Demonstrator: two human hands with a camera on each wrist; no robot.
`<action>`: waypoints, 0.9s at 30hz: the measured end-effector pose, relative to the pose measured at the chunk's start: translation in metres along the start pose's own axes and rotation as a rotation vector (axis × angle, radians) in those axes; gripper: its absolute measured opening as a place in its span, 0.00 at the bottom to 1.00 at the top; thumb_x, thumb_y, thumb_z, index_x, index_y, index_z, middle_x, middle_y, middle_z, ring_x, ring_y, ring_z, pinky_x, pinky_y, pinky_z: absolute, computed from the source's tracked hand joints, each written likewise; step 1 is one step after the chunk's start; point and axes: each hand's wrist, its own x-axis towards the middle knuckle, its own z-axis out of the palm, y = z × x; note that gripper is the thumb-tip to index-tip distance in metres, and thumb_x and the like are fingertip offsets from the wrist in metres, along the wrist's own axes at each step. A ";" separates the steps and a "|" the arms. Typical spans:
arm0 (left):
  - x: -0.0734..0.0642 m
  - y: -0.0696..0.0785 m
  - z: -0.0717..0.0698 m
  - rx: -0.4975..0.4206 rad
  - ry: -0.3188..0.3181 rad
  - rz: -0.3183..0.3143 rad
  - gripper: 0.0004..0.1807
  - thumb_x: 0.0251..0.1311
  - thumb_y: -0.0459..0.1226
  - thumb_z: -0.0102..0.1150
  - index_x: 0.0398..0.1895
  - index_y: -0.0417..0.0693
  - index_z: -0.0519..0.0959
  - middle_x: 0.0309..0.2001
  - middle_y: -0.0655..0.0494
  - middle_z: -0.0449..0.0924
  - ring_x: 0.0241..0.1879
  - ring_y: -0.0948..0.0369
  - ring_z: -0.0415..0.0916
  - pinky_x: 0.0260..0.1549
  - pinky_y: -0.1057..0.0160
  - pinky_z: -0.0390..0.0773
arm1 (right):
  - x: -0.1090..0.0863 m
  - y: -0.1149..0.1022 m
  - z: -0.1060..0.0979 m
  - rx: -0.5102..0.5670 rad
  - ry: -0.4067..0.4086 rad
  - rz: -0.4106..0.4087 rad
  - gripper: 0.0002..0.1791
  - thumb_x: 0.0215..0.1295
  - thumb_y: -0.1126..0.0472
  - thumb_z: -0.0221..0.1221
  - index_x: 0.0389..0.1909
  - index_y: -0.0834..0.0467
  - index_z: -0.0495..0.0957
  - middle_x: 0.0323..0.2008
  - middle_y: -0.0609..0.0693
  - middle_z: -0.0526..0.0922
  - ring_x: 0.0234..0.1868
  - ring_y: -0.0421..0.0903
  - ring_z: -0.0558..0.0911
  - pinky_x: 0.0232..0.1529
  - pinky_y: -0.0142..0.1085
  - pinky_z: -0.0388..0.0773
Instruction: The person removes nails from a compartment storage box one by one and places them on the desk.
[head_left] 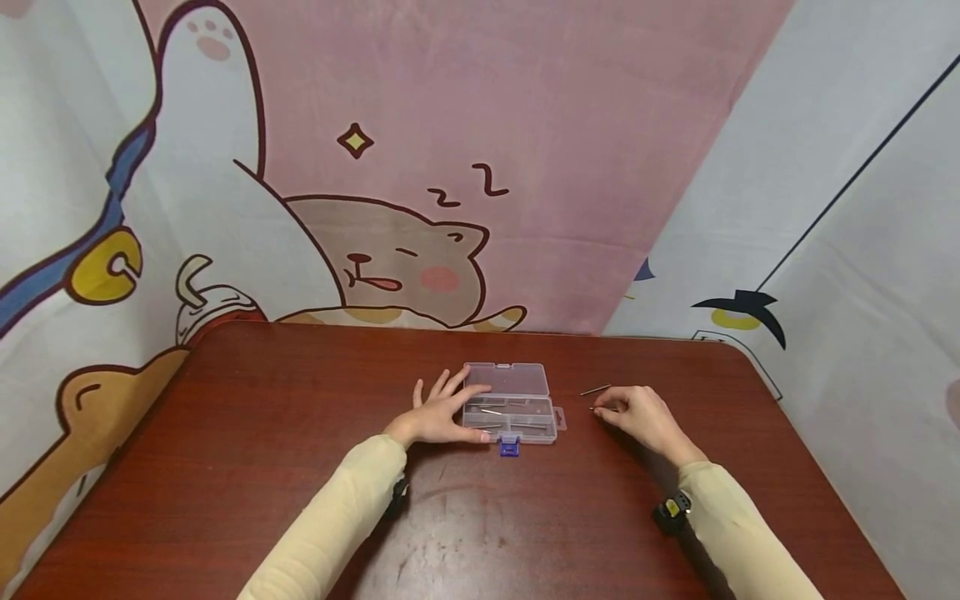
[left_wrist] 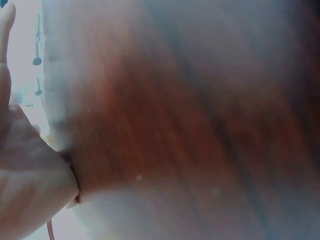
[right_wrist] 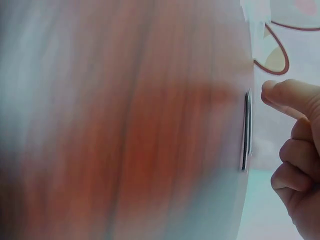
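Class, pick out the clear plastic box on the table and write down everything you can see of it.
The clear plastic box lies flat on the dark reddish-brown table, open, its lid folded back to the far side. Partitions divide the tray into compartments, with thin metallic-looking pieces inside. A blue latch juts from the near edge, a clear tab from the right end. The left hand rests at its left end, thumb by the near corner, partly hiding it.
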 end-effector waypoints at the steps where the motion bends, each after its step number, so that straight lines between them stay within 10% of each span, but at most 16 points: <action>1: 0.000 0.000 0.000 -0.001 0.003 0.002 0.46 0.52 0.62 0.64 0.74 0.65 0.59 0.77 0.52 0.34 0.74 0.43 0.30 0.59 0.31 0.26 | 0.001 -0.003 0.002 0.013 0.000 -0.004 0.02 0.57 0.64 0.68 0.32 0.55 0.85 0.13 0.38 0.65 0.16 0.35 0.62 0.20 0.32 0.59; 27: 0.000 0.004 -0.002 0.009 -0.015 -0.009 0.46 0.53 0.61 0.64 0.74 0.64 0.58 0.77 0.52 0.34 0.73 0.43 0.30 0.59 0.31 0.26 | 0.028 -0.054 0.029 0.187 0.022 -0.127 0.05 0.57 0.67 0.68 0.35 0.56 0.86 0.12 0.38 0.60 0.15 0.34 0.60 0.18 0.30 0.56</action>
